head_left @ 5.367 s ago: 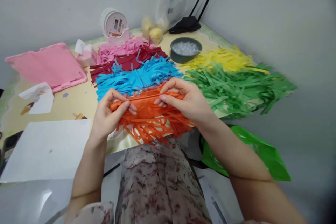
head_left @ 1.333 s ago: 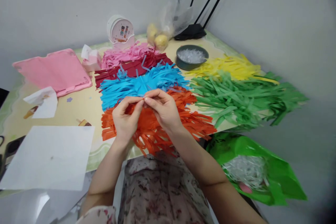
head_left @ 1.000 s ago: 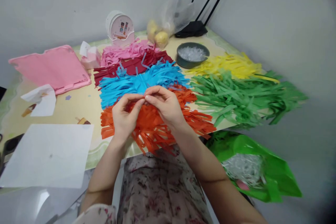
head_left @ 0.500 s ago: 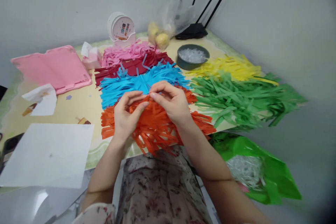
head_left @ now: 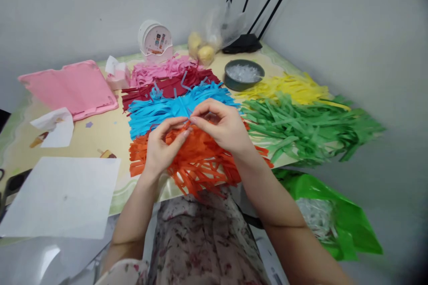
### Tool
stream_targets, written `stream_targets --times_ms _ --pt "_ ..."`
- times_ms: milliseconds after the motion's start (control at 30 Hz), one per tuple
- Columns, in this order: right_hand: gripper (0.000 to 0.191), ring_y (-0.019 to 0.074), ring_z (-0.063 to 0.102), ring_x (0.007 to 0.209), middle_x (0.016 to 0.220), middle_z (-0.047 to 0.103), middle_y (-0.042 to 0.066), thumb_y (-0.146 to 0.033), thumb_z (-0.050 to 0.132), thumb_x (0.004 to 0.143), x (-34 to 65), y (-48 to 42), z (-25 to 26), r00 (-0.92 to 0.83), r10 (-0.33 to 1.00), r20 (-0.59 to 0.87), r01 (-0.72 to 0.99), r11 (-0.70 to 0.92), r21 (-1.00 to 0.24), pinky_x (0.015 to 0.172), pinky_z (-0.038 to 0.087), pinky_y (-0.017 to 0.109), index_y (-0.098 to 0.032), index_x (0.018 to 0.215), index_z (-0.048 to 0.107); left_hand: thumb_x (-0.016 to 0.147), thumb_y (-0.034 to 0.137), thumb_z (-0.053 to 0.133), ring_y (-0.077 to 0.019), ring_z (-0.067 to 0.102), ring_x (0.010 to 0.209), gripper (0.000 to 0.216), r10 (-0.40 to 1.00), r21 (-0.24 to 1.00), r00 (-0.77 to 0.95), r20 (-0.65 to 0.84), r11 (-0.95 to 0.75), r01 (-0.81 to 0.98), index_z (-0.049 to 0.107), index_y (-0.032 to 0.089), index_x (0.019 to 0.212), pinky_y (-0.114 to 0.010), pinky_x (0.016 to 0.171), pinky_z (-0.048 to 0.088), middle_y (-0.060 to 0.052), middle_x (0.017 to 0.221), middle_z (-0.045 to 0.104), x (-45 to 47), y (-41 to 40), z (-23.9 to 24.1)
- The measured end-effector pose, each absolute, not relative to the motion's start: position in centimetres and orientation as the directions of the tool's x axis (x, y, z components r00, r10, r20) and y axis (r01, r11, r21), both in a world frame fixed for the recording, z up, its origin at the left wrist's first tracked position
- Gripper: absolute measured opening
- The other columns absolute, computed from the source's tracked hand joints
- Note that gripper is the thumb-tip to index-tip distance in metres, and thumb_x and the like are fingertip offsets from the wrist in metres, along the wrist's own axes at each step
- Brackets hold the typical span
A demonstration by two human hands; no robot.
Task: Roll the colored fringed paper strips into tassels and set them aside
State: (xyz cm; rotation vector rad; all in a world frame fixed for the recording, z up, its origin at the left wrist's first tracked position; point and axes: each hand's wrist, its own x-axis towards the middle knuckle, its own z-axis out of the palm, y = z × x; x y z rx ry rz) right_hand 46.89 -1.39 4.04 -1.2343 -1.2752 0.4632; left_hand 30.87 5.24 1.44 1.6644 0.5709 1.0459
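A bundle of orange fringed paper strips (head_left: 200, 160) lies at the table's near edge. My left hand (head_left: 162, 147) and my right hand (head_left: 224, 127) meet over its middle. Both pinch with thumb and fingertips at one spot, their tips almost touching. What sits between the fingertips is too small to make out. Just behind the hands lies a blue fringed bundle (head_left: 167, 104).
Dark red (head_left: 157, 89), pink (head_left: 157, 69), yellow (head_left: 287, 87) and green (head_left: 307, 127) fringed bundles cover the table. A grey bowl (head_left: 243, 75) of clear bits, a pink case (head_left: 72, 89), white paper (head_left: 63, 196) and a green bag (head_left: 331, 222) are around.
Earlier both hands held the rolled orange bundle by its two ends. It lies spread on the table now, and the hands have come together, pinching over its middle and shifting slightly.
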Motion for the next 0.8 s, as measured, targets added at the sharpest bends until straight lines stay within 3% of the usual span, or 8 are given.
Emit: stream_targets --times_ms 133,400,500,567,667,733,800 --pt "0.009 0.0147 0.062 0.076 0.081 0.07 0.001 -0.026 0.073 0.084 46.4 -1.5 4.6 0.32 0.837 0.443 0.329 0.34 -0.881 0.068 0.047 0.028 -0.02 0.078 0.07 0.084 0.035 0.078 -0.0176 0.074 0.082 0.017 0.806 0.928 0.47 0.361 -0.361 -0.093 0.077 0.019 0.09 -0.029 0.079 0.058 -0.006 0.089 0.079 30.8 5.8 1.1" --pt "0.021 0.0126 0.056 0.066 0.07 0.063 -0.001 -0.034 0.077 0.081 44.8 -1.4 4.5 0.52 0.736 0.433 0.192 0.393 -0.899 0.06 0.046 0.026 -0.021 0.072 0.063 0.08 0.047 0.079 -0.0162 0.07 0.067 0.027 0.824 0.961 0.495 0.273 -0.257 -0.103 0.075 0.02 0.085 -0.026 0.063 0.055 -0.003 0.075 0.076 30.6 5.2 2.0" --pt "0.022 0.0121 0.056 0.066 0.072 0.063 -0.001 -0.037 0.077 0.083 43.7 -1.4 4.0 0.527 0.742 0.414 0.151 0.397 -0.905 0.06 0.047 0.026 -0.021 0.074 0.063 0.081 0.05 0.077 -0.0164 0.068 0.064 0.032 0.813 0.957 0.527 0.248 -0.288 -0.005 0.074 0.019 0.085 -0.027 0.06 0.053 -0.004 0.072 0.074 28.6 5.9 2.4" --pt "0.017 0.012 0.058 0.066 0.078 0.066 0.0 -0.036 0.076 0.084 43.4 -1.9 3.5 0.472 0.797 0.376 0.103 0.374 -0.922 0.061 0.048 0.025 -0.021 0.084 0.068 0.081 0.052 0.075 -0.0181 0.069 0.067 0.035 0.855 0.912 0.45 0.259 -0.37 0.178 0.073 0.018 0.09 -0.03 0.065 0.055 -0.004 0.074 0.074 25.1 8.4 2.8" --pt "0.018 0.0133 0.063 0.072 0.086 0.071 0.001 -0.035 0.074 0.086 43.9 -3.3 2.3 0.445 0.82 0.359 0.099 0.353 -0.93 0.066 0.052 0.026 -0.022 0.099 0.071 0.079 0.045 0.078 -0.0215 0.071 0.08 0.036 0.9 0.748 0.08 0.428 -0.403 0.528 0.066 0.018 0.101 -0.04 0.081 0.055 -0.002 0.081 0.074 16.9 14.3 4.5" --pt "0.016 0.0143 0.065 0.073 0.088 0.073 0.002 -0.034 0.07 0.089 44.6 -4.3 1.4 0.453 0.81 0.371 0.174 0.328 -0.929 0.067 0.053 0.027 -0.021 0.099 0.072 0.082 0.033 0.076 -0.0292 0.069 0.104 0.018 0.888 0.679 -0.031 0.459 -0.327 0.657 0.064 0.019 0.085 -0.051 0.1 0.046 0.0 0.08 0.07 11.6 18.4 5.8" --pt "0.013 0.0151 0.066 0.073 0.088 0.073 0.003 -0.032 0.066 0.092 45.2 -5.1 0.7 0.427 0.814 0.392 0.283 0.292 -0.914 0.067 0.054 0.027 -0.021 0.096 0.072 0.081 0.024 0.076 -0.0333 0.065 0.111 0.019 0.881 0.615 -0.072 0.468 -0.266 0.742 0.06 0.019 0.071 -0.059 0.111 0.037 0.001 0.074 0.066 8.2 21.9 6.4"
